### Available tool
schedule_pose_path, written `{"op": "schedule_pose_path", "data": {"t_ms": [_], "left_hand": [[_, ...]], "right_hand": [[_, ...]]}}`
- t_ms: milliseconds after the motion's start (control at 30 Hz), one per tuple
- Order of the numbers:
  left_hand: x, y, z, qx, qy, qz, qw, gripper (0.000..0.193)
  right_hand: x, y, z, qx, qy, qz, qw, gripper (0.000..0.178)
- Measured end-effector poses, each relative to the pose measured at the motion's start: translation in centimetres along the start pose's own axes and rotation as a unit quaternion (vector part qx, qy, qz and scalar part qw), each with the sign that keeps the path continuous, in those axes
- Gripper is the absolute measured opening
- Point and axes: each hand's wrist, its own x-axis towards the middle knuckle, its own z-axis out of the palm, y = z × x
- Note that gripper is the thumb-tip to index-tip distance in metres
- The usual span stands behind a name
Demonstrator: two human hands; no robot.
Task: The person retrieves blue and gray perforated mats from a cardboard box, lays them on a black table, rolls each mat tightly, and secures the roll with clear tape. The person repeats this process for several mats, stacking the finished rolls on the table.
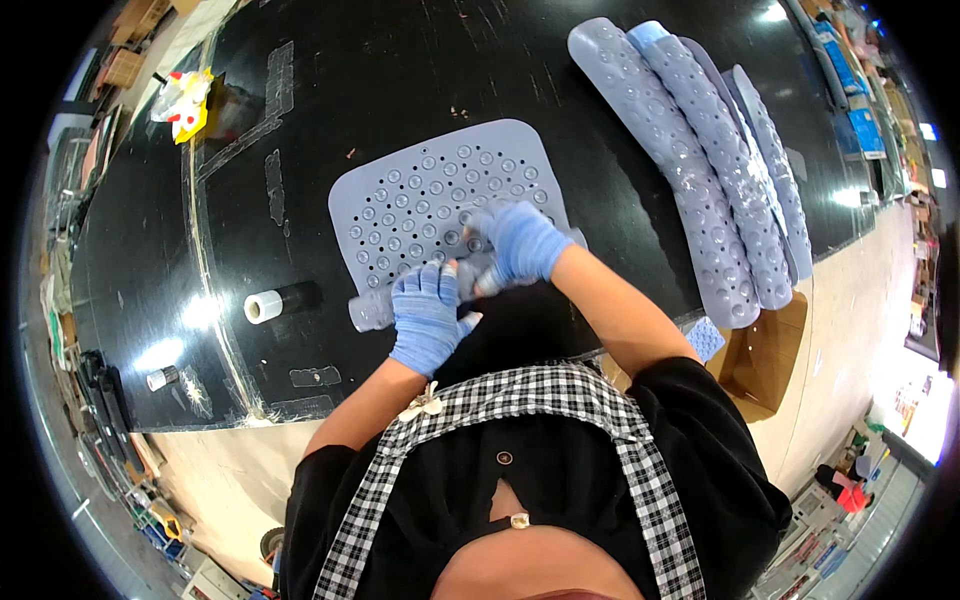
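Note:
A grey-blue bath mat [440, 185] with round suction cups and small holes lies on the black table in front of me. Its near edge is rolled up into a thick tube. My left hand [430, 312], in a light blue glove with bare fingertips, rests on the left part of that roll, fingers stretched over it and thumb out to the side. Gloved the same way, my right hand [517, 245] curls over the right part of the roll. Its fingers are slightly blurred. Between and under my hands the roll is partly hidden.
Several rolled mats [690, 165] lie together at the right. A cardboard box [765, 360] stands below them by the table edge. At the left are a white tape roll [264, 306], a smaller roll [162, 378] and a yellow-and-white package [187, 105]. Tape strips mark the black table [330, 60].

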Motion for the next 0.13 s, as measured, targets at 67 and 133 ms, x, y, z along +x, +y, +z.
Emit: {"op": "schedule_pose_path", "data": {"t_ms": [67,133], "left_hand": [[1.3,-0.9,0.7,0.036,-0.061,-0.029,0.997,0.091],[2.8,-1.2,0.7,0.040,-0.125,-0.062,0.989,0.091]], "right_hand": [[-0.1,-0.3,0.1,0.010,0.012,0.040,0.999,0.061],[-1.0,-0.4,2.3,-0.023,0.103,0.065,0.992,0.063]]}}
